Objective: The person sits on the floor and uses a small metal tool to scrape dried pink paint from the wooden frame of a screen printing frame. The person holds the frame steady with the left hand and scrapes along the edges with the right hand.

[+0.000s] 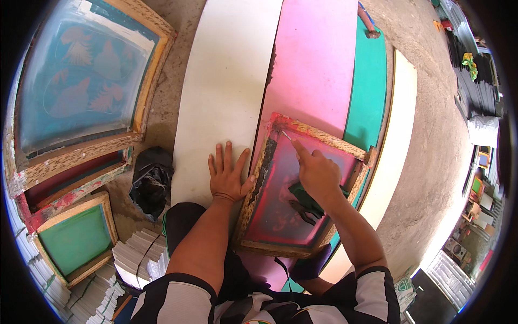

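Note:
A wooden-framed silkscreen (261, 173) with pinkish mesh lies tilted across the pink board (313, 59). My right hand (319, 175) is closed over it, gripping a thin tool with a pale, narrow tip (286, 135). That tip points at the frame's upper left corner; its handle is mostly hidden in my fingers. Below the hand, dark pliers (303, 211) rest on the mesh beside something green, partly covered. My left hand (229, 175) lies flat on the white board (226, 70), fingers spread, the thumb by the frame's left edge.
A hammer (370, 31) lies at the far end of the green board (362, 92). To the left stand a large blue screen (86, 81), a small green screen (75, 237), a black plastic bag (151, 181) and stacked pale sheets (137, 256). A cream board (396, 119) lies right.

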The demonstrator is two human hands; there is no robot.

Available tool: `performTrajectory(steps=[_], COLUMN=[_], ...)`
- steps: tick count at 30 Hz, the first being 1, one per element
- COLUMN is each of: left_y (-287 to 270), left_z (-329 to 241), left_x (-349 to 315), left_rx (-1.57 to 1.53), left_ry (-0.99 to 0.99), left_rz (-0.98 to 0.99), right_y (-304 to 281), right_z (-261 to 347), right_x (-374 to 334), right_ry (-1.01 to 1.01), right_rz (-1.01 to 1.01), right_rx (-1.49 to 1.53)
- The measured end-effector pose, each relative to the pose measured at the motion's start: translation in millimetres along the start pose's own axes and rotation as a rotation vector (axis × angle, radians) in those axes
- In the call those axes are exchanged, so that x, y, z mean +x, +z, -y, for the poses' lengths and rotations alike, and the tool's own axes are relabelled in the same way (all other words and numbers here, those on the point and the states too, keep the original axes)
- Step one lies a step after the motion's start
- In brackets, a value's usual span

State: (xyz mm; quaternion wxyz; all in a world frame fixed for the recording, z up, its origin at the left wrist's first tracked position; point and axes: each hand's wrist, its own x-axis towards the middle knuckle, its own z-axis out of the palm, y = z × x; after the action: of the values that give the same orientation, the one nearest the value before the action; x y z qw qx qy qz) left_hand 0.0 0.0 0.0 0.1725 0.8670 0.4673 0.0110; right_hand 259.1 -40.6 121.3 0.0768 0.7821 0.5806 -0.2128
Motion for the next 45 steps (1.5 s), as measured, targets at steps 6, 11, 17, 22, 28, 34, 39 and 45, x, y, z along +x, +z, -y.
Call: performTrajectory(steps=[6, 11, 17, 22, 28, 34, 39, 45], left_y=[2.1, -2.9, -5.3, -2.2, -2.3, -1.7, -3.2, -3.4], left_z=[-9.9, -6.1, -2.1, -1.8, -0.3, 0.8, -0.1, -0.1], left_x=[-5.4, -0.8, 1.5, -0.3, 0.2, 0.3, 0.5, 1.0], left_rx=[0.018, 0.056, 0.013, -0.001, 0.017, 0.026, 0.009, -0.016], left_ry=[-0.003, -0.011, -0.017, 0.002, 0.009, 0.008, 0.009, 0.016], left_rz=[0.022, 0.048, 0.042, -0.013, -0.017, -0.012, -0.02, -0.033], right_y=[5.0, 4.4, 21.0, 15.9, 17.4, 13.7, 11.1, 8.7], right_z=[1.5, -15.1, -8.7, -14.7, -15.0, -7.2, -5.6, -9.2], right_x=[-9.3, 13.4, 2.6, 0.0, -6.0, -2.0, -1.6, 2.4], right_ry=[-0.03, 0.004, -0.118, -0.029, -0.005, -0.006, 0.014, 0.048], right_rz=[0.014, 0.138, -0.078, -0.114, -0.147, -0.099, -0.072, -0.034], right_rx=[-0.155, 0.411, -0.098, 0.017, 0.076, 0.083, 0.098, 0.238])
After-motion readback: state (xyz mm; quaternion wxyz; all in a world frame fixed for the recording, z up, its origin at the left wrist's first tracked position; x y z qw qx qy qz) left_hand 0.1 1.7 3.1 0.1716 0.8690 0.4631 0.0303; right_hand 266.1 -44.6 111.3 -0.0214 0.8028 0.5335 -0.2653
